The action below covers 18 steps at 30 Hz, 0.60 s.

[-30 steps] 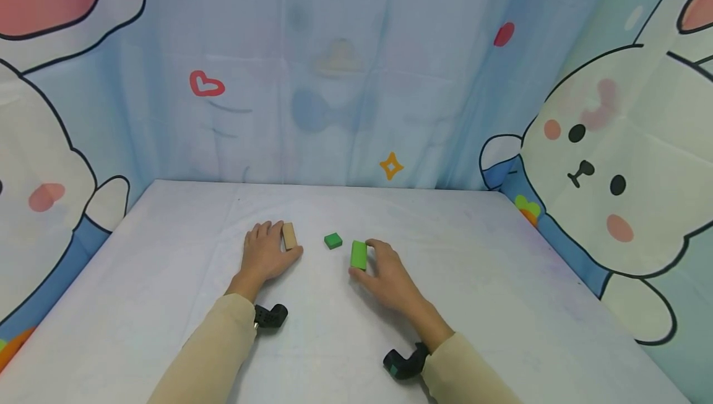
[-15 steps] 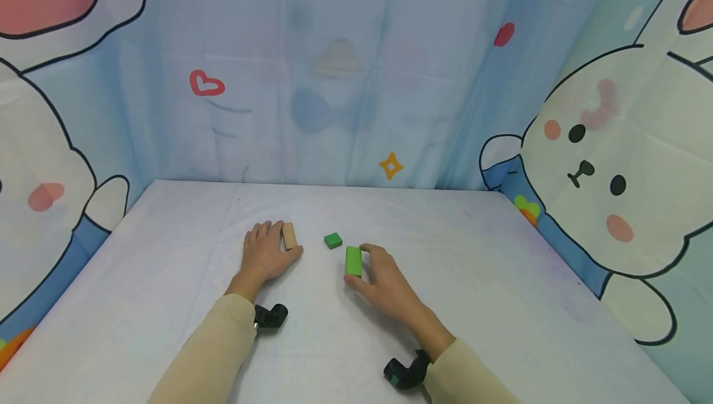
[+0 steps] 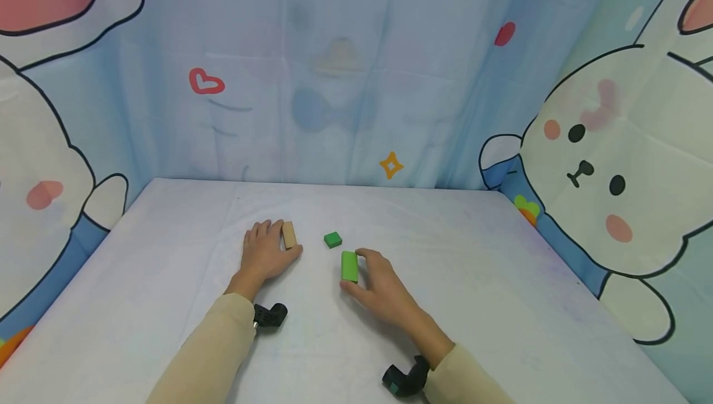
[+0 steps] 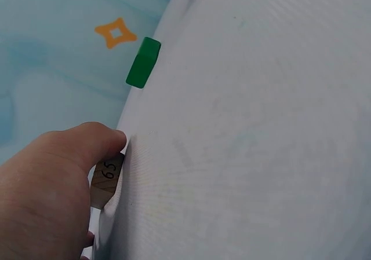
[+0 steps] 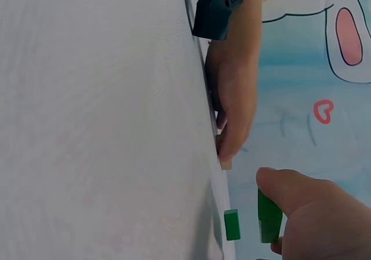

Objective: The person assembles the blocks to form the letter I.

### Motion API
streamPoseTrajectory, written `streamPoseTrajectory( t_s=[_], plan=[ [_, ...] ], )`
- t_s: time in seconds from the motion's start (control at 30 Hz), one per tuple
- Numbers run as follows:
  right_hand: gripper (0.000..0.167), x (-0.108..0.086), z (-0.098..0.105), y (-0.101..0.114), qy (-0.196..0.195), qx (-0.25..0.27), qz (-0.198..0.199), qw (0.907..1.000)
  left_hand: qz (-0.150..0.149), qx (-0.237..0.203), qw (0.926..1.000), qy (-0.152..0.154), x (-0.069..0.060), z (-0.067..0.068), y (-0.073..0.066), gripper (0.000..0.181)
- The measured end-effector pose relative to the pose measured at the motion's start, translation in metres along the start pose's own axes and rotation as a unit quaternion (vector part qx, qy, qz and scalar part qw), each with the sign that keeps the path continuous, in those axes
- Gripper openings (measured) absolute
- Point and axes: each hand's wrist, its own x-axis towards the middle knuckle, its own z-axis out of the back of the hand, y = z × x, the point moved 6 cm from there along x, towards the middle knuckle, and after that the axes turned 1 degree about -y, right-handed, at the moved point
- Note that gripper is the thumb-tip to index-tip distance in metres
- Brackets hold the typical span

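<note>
My left hand (image 3: 266,254) rests on the table and holds a tan wooden block (image 3: 289,235), thumb at its near end and fingers along its left side. The left wrist view shows the wooden block's end (image 4: 106,179) marked "65". My right hand (image 3: 380,283) pinches a light green block (image 3: 349,266) between thumb and a finger at its two ends. In the right wrist view the green block (image 5: 269,218) hangs beneath the thumb. A smaller dark green block (image 3: 333,240) lies between the hands, farther back, touched by neither.
A white cloth covers the table (image 3: 312,342). Behind it hangs a light blue curtain (image 3: 312,82) printed with rabbits. Black wrist-worn devices sit at the left wrist (image 3: 270,315) and right wrist (image 3: 405,378).
My right hand has moved the light green block left and slightly toward me. The left hand, wooden block and dark green block have stayed in place.
</note>
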Motion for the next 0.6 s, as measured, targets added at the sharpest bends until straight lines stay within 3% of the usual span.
streamPoseTrajectory(
  t_s=[0.6],
  plan=[
    [0.072,-0.011,-0.009,0.008,0.026,-0.016,0.018,0.9994,0.0,-0.001,1.0,-0.003,0.0,0.001,0.001,0.083]
  ],
)
